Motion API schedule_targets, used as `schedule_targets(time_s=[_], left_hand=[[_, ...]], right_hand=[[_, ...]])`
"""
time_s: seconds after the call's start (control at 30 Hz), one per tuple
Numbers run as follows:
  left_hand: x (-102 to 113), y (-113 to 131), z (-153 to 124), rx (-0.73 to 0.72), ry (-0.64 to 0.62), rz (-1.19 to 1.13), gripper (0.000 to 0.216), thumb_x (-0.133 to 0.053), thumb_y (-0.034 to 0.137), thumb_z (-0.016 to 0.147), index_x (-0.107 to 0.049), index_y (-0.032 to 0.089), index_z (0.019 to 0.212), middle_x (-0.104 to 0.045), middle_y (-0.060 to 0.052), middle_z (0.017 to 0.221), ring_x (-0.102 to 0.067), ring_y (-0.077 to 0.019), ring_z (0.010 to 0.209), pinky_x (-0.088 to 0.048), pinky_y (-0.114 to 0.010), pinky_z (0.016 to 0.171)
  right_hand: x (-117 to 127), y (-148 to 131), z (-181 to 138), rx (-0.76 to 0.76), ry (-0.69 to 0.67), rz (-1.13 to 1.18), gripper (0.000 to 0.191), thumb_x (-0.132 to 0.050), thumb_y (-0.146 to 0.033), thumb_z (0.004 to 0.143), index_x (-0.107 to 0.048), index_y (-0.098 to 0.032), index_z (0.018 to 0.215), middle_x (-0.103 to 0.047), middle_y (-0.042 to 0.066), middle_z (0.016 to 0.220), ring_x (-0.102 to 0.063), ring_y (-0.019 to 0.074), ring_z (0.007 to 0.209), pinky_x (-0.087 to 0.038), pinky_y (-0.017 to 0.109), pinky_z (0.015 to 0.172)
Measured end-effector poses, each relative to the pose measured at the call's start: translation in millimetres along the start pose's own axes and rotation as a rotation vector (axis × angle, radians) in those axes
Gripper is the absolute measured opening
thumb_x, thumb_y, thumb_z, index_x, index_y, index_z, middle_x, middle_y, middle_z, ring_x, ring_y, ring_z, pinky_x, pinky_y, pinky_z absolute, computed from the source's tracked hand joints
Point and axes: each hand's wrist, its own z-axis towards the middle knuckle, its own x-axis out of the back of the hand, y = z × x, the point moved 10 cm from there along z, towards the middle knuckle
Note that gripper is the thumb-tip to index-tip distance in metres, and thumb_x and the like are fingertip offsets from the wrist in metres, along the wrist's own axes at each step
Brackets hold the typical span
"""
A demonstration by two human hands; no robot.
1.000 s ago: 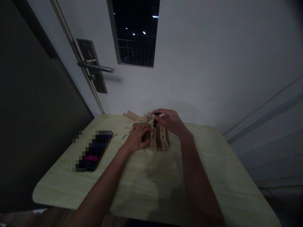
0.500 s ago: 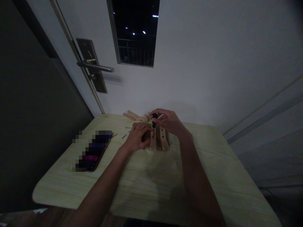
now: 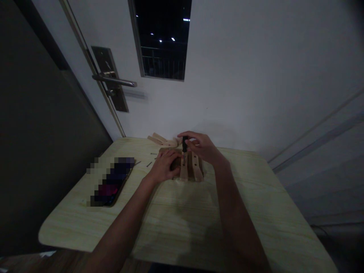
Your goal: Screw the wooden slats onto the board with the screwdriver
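Note:
A black-handled screwdriver (image 3: 185, 145) stands nearly upright in my right hand (image 3: 202, 147), whose thumb and fingers are closed around the handle. Its tip meets a pale wooden strip (image 3: 184, 174) near a dark hole. That strip lies on a brown wooden board (image 3: 190, 175), beside a second pale, bent strip (image 3: 196, 170) with dark holes. My left hand (image 3: 165, 166) bears down on the board's left side, thumb and index fingertips against the first strip, and hides much of the board.
Loose screws (image 3: 149, 164) lie left of the board. More pale wooden pieces (image 3: 162, 141) are behind it, against the white door (image 3: 241, 94). A phone (image 3: 121, 182), partly pixelated, rests at the left of the wooden table (image 3: 176, 220). A metal door handle (image 3: 119, 81) juts out above.
My right hand's fingers have shifted slightly on the screwdriver handle, which has turned a little more upright. My left hand, the board and the strips stay put.

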Motion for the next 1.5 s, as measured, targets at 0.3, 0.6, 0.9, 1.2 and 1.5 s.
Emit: schedule_targets(time_s=[0.3,0.6,0.9,1.2,1.5], left_hand=[[1,2,0,0.003,0.0,-0.02,0.042,-0.058,0.029,0.079,-0.06,0.022,0.121,-0.064,-0.01,0.13,-0.054,-0.0316,0.125,-0.038,-0.053,0.103],[2,2,0,0.006,-0.006,-0.02,0.042,-0.058,0.03,0.079,-0.061,0.021,0.121,-0.065,-0.01,0.129,-0.054,-0.0317,0.123,-0.037,-0.052,0.104],[2,2,0,0.011,-0.015,-0.022,0.043,-0.058,0.028,0.08,-0.06,0.021,0.122,-0.063,-0.009,0.132,-0.054,-0.0319,0.125,-0.037,-0.052,0.103],[2,2,-1,0.001,-0.008,-0.015,0.043,-0.057,0.027,0.079,-0.061,0.022,0.121,-0.065,-0.009,0.129,-0.055,-0.0313,0.122,-0.038,-0.052,0.102],[3,3,0,-0.015,0.009,-0.015,0.042,-0.056,0.028,0.079,-0.061,0.021,0.12,-0.065,-0.01,0.128,-0.055,-0.0315,0.122,-0.038,-0.052,0.102]], right_hand=[[6,13,1,-0.072,0.062,-0.001,0.023,-0.061,-0.027,0.087,-0.069,-0.022,0.107,-0.068,0.001,0.089,-0.06,0.0127,0.073,-0.054,0.03,0.072],[5,9,0,-0.012,0.067,-0.054,0.037,-0.049,-0.016,0.085,-0.069,-0.018,0.117,-0.072,0.009,0.113,-0.067,0.0162,0.09,-0.056,0.035,0.085],[7,1,1,0.017,0.075,-0.082,0.024,-0.054,-0.023,0.089,-0.068,-0.021,0.108,-0.072,0.004,0.105,-0.064,0.0146,0.082,-0.054,0.029,0.075],[11,16,1,-0.065,0.127,-0.064,0.033,-0.051,-0.023,0.088,-0.069,-0.015,0.115,-0.074,0.01,0.107,-0.068,0.0163,0.082,-0.055,0.032,0.076],[5,3,-1,-0.022,0.04,-0.074,0.037,-0.049,-0.021,0.091,-0.065,-0.021,0.124,-0.07,0.002,0.094,-0.057,0.0114,0.068,-0.051,0.029,0.069]])
